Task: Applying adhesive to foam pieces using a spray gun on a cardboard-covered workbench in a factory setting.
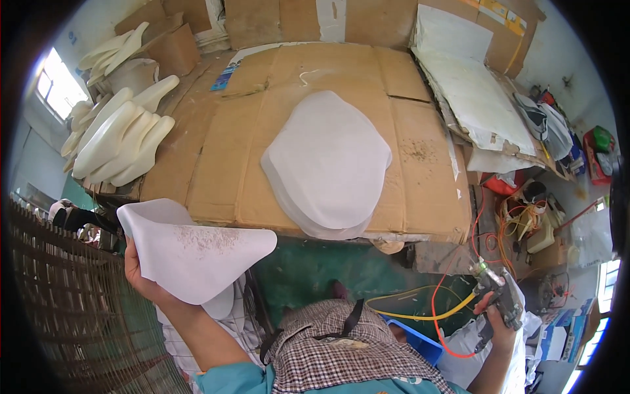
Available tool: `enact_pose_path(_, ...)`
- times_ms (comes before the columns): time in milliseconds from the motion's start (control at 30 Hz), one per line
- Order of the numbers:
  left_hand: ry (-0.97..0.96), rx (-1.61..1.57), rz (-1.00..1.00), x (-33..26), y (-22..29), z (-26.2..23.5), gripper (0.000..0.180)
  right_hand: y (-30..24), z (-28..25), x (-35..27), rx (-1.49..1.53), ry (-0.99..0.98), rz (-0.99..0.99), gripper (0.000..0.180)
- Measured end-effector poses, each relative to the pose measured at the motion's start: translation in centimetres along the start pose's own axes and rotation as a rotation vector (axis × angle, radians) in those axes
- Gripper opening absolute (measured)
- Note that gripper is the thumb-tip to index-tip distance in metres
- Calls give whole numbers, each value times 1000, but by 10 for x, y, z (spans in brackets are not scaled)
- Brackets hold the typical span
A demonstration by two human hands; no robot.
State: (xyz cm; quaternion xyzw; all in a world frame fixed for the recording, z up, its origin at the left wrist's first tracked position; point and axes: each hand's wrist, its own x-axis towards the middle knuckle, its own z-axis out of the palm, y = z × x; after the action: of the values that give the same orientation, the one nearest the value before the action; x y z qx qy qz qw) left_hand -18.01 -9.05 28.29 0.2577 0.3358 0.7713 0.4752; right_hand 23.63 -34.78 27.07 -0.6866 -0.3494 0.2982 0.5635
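**A:** Checked apron [341, 348] sits nearest. What's each hand doing?

**B:** Left hand [147, 279] pinches a white speckled sheet [197, 253] at near left. Right hand [500, 322], near right, has fingers wrapped round a spray gun [502, 299]. White stack [328, 164] lies on the cardboard table [420, 190].

The white sheet [197, 253] looks thin, smooth and matt, with gritty specks on top. The surface [420, 190] is covered in rough brown cardboard. The spray gun [500, 297] looks like dull grey metal.
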Motion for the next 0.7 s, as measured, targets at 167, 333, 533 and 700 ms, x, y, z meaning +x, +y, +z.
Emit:
enact_pose_path(167,25,-72,-74,2,-2,-4,36,-5,-6,-4,-60,-265,-1,53)
enact_pose_path(333,-32,-105,-81,5,-13,-18,36,7,27,12,100,-206,28,49)
enact_pose_path(533,-121,-192,-164,11,-13,-27,34,6,30,29,146,-15,66,44)
enact_pose_path(700,-85,-198,-166,6,-19,-21,34,3,17,19,15,-190,-26,50)
